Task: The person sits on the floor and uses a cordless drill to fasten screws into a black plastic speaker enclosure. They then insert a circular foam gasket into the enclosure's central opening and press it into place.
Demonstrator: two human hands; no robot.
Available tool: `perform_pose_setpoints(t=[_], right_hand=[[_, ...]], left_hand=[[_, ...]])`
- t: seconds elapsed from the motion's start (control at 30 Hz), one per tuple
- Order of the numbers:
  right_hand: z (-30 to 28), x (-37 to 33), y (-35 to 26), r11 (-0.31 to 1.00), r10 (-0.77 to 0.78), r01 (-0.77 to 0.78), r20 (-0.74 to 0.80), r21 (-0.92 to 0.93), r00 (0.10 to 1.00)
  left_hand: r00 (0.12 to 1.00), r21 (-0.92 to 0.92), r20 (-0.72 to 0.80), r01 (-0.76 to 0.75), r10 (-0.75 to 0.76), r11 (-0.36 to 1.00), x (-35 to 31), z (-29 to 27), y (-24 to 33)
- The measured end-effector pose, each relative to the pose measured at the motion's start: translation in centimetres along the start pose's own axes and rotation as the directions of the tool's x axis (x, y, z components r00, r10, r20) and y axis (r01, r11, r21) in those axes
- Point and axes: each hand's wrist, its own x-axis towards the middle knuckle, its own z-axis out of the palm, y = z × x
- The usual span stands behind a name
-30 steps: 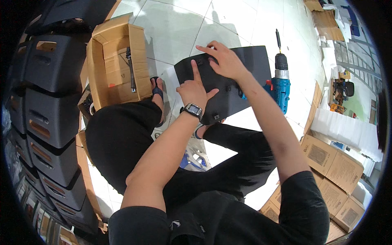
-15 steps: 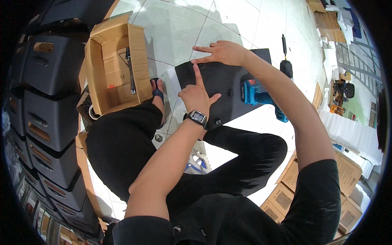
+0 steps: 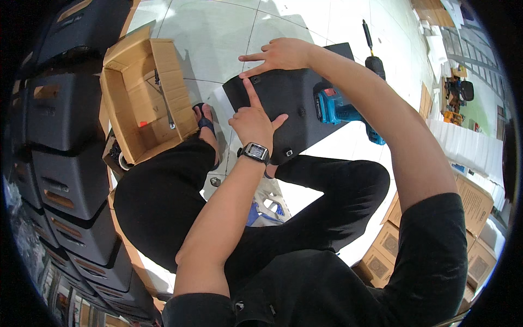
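Along the left we see stacked dark grey bins [image 3: 68,122] with slotted fronts. Just right of them, on the pale tiled floor [image 3: 215,32], we find an open cardboard box [image 3: 173,68], flaps up, holding a long dark tool [image 3: 164,101] and a small red piece [image 3: 143,124]. By its near end we notice a white ring [image 3: 125,164], partly hidden. At the near right we have printed cartons [image 3: 475,210]; farther back, a stack of white sheets [image 3: 474,150]. At the far right we make out metal stairs [image 3: 475,64] and flattened cardboard [image 3: 433,13].
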Motion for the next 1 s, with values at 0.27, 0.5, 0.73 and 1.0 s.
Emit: perform_pose_setpoints(t=[0.27,0.5,0.73,1.0], right_hand=[[0.0,-0.1,1.0,0.996,-0.084,0.084,-0.007,0.006,0.996],[0.8,-0.5,0.5,0.997,-0.037,0.040,-0.039,0.064,0.999],[1.1,-0.2,1.0,0.995,-0.035,0.039,-0.049,0.090,0.998],[0.3,-0.3,0.7,0.994,-0.004,0.003,0.012,0.114,1.000]], left_hand=[[0.998,0.016,-0.058,-0.026,0.027,1.000,-0.3,-0.4,-0.3],[0.999,0.015,-0.013,-0.034,0.034,0.999,-0.4,-0.7,-0.1],[0.992,0.003,-0.095,-0.087,0.087,0.996,-0.4,-0.8,-0.3],[0.999,0.021,-0.012,-0.034,0.034,0.999,-0.3,-1.2,-0.1]])
